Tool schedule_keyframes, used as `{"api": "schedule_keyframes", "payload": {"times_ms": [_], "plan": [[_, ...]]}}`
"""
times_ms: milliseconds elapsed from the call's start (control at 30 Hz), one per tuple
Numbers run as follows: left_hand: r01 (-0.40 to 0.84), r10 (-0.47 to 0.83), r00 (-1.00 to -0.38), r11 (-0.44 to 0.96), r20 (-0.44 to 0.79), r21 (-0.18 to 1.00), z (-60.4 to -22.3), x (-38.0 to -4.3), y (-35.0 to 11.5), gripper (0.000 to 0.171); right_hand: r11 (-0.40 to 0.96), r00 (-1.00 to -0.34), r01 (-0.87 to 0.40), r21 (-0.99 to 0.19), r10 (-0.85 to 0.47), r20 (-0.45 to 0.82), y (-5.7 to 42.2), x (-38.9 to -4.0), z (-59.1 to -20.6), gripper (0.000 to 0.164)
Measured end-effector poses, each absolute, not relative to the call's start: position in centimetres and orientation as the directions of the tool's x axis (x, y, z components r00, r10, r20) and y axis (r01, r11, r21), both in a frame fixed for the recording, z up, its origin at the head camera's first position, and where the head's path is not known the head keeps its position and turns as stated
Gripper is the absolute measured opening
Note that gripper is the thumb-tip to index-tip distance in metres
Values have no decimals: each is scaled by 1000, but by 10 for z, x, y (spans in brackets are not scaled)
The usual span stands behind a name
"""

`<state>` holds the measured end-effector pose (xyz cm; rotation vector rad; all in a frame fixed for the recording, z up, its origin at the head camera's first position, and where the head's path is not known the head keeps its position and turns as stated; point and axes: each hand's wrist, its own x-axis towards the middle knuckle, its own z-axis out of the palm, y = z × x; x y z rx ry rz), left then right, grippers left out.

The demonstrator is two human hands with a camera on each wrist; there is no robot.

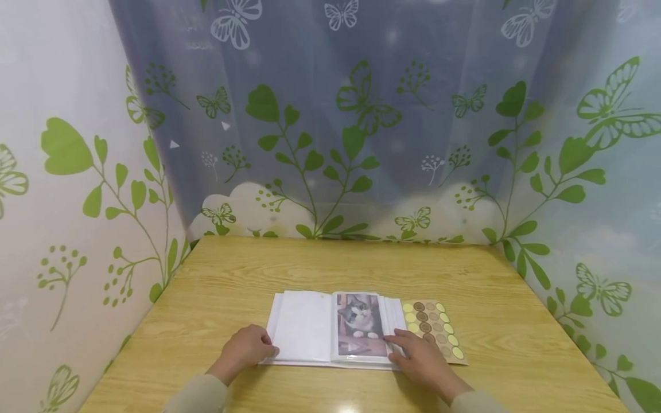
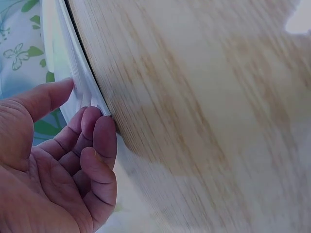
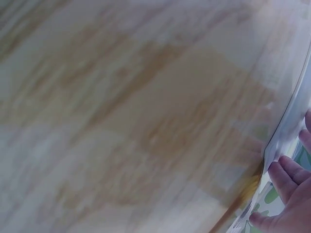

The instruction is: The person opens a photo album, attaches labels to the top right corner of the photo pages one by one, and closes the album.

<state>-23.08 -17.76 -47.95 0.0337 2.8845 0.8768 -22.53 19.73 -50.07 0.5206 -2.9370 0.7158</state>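
An open photo album (image 1: 303, 327) with white pages lies on the wooden table. Its right-hand page carries a photo (image 1: 358, 322) of a grey and white cat in a clear sleeve; the left-hand page is plain white. My left hand (image 1: 249, 347) holds the album's lower left edge, thumb on top and the other fingers curled against the edge, as the left wrist view shows (image 2: 73, 160). Over the right-hand pages rests my right hand (image 1: 420, 358), its fingers fairly straight and touching the page edges; the right wrist view catches only part of that hand (image 3: 291, 194).
A sheet of round stickers (image 1: 443, 321) in yellow and brown lies right of the album, partly under the album and my right hand. The wooden table (image 1: 330, 264) is bordered by curtains (image 1: 320, 115) printed with leaves and butterflies on the left, back and right.
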Motion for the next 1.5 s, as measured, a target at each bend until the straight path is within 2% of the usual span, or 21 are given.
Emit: {"api": "schedule_keyframes", "payload": {"times_ms": [300, 533, 667, 867, 1033, 1267, 1500], "plan": [[16, 82, -991, 853, -103, 522, -475, -237, -178, 23, 830, -947, -321, -456, -284, 151, 201, -225, -500, 34], [66, 97, -995, 859, -35, 508, -457, -252, -171, 21, 807, -973, -218, -549, -135, 188, 220, -232, -492, 39], [78, 99, -995, 857, -15, 509, -449, -259, -157, 21, 787, -988, -134, -602, -57, 145, 240, -239, -484, 39], [169, 175, -984, 833, 39, 527, -442, -267, -121, 37, 795, -998, 24, -606, 58, 37, 268, -246, -476, 48], [253, 255, -964, 811, 70, 528, -443, -274, -83, 49, 788, -995, 92, -609, 91, -32, 285, -251, -476, 53], [280, 320, -947, 771, 32, 572, -446, -282, -25, 59, 776, -990, 141, -615, 113, -86, 294, -256, -477, 57], [340, 374, -926, 767, 52, 544, -459, -279, 26, 59, 778, -991, 133, -614, 97, -91, 293, -260, -479, 57]]}}
